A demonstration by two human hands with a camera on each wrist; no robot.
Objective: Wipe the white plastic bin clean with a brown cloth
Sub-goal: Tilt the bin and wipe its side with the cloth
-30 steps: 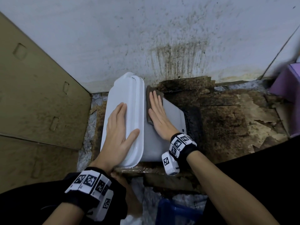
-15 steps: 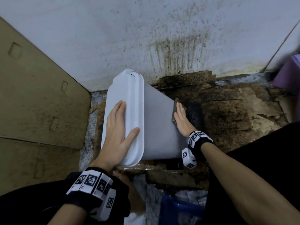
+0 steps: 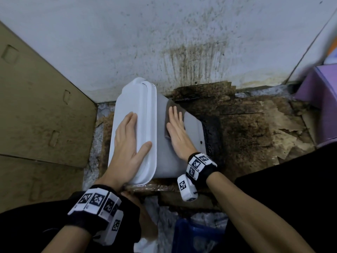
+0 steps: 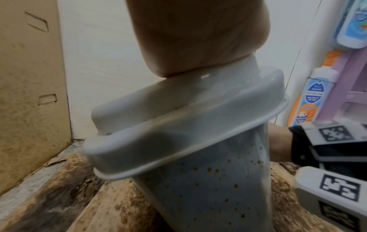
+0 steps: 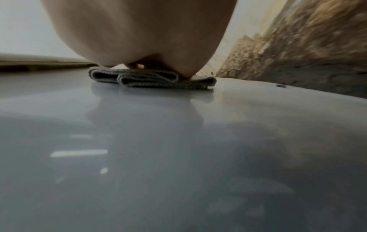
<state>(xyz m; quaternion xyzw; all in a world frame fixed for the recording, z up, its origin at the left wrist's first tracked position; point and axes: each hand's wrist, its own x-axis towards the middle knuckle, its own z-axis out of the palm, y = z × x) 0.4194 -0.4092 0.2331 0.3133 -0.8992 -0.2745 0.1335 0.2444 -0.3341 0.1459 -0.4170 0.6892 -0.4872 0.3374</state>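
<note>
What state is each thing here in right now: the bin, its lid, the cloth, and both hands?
white plastic bin: tilted, lid end up; brown specks on one side in the left wrist view.
lid: on the bin, shut.
brown cloth: folded, pressed flat on the bin's side.
left hand: flat on the lid, fingers straight.
right hand: flat on the cloth, fingers straight.
cardboard floor: stained dark, torn.

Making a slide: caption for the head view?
Left hand steadies white bin; right hand presses brown cloth flat.
</note>
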